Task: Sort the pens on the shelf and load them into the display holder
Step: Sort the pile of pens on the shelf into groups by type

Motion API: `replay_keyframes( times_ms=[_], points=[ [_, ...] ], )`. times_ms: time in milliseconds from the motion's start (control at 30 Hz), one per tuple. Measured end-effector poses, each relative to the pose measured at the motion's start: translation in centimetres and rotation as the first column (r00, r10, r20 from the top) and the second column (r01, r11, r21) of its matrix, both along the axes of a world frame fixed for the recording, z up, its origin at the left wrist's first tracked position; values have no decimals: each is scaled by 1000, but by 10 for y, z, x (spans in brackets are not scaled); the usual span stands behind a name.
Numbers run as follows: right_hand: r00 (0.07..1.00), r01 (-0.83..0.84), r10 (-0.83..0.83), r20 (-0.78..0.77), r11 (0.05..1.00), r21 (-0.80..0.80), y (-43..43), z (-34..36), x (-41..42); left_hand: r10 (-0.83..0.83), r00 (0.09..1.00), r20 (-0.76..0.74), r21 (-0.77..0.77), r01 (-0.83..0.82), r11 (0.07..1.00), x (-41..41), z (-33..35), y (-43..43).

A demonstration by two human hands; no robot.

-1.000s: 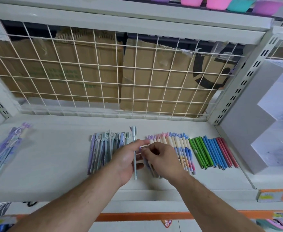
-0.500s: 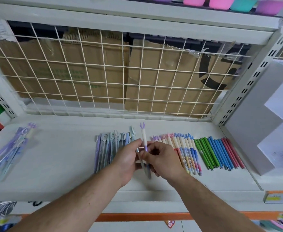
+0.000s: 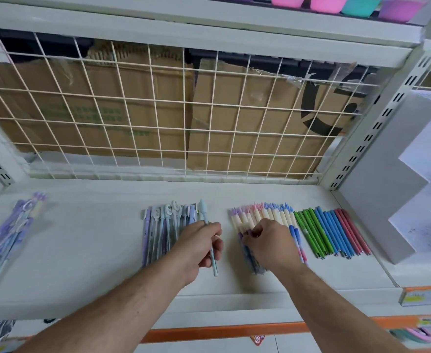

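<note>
Pens lie in sorted groups on the white shelf (image 3: 87,250). My left hand (image 3: 200,244) grips a pale blue pen (image 3: 203,212) with a rounded cap, held just right of the grey-blue pen group (image 3: 161,230). My right hand (image 3: 270,240) rests on the cream-barrelled pens with pink, purple and blue tops (image 3: 262,215), its fingertips pinched among them. Right of these lie green pens (image 3: 311,230), blue pens (image 3: 332,230) and red pens (image 3: 353,230). A white stepped display holder (image 3: 387,189) stands at the shelf's right end.
A loose bunch of purple and blue pens (image 3: 13,225) lies at the far left of the shelf. A wire grid (image 3: 158,113) with cardboard boxes behind it closes the back. Coloured bowls (image 3: 323,3) sit on the shelf above.
The hands have separated. My left hand now holds a pale blue pen by the grey-blue group; my right hand has carried the purple-topped pen to the cream group and lowered onto it.
</note>
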State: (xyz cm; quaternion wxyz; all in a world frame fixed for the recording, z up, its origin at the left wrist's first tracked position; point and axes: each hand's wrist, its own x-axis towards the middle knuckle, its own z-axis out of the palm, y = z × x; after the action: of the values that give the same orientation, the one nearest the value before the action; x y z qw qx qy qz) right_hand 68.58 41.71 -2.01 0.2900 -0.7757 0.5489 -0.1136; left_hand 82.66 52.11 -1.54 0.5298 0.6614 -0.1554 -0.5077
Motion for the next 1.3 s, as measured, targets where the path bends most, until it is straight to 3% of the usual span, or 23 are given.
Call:
replay_keyframes(
  times_ms=[167,233,333,500,733,1033,1300],
  points=[
    [998,-33,34,47,999,-26,2,5,-1,42,997,-67,-16,-43,999,-3,5,-6],
    [985,-84,84,154,996,-5,7,10,1,54,998,-13,-22,-55,998,-4,4,-7],
    [920,-224,159,358,963,150,20,16,11,68,990,122,-39,-64,997,0,1,-4],
    [857,-353,159,489,874,334,42,15,34,118,952,283,-108,-91,990,17,0,11],
    [859,-359,215,464,900,248,68,4,78,116,918,379,-56,-102,993,55,-11,44],
    [930,-299,265,254,949,105,96,-2,130,91,758,646,59,-168,984,99,-28,86],
    [931,-269,240,276,960,74,95,0,119,24,740,672,69,-95,993,97,-29,88]
  ],
)
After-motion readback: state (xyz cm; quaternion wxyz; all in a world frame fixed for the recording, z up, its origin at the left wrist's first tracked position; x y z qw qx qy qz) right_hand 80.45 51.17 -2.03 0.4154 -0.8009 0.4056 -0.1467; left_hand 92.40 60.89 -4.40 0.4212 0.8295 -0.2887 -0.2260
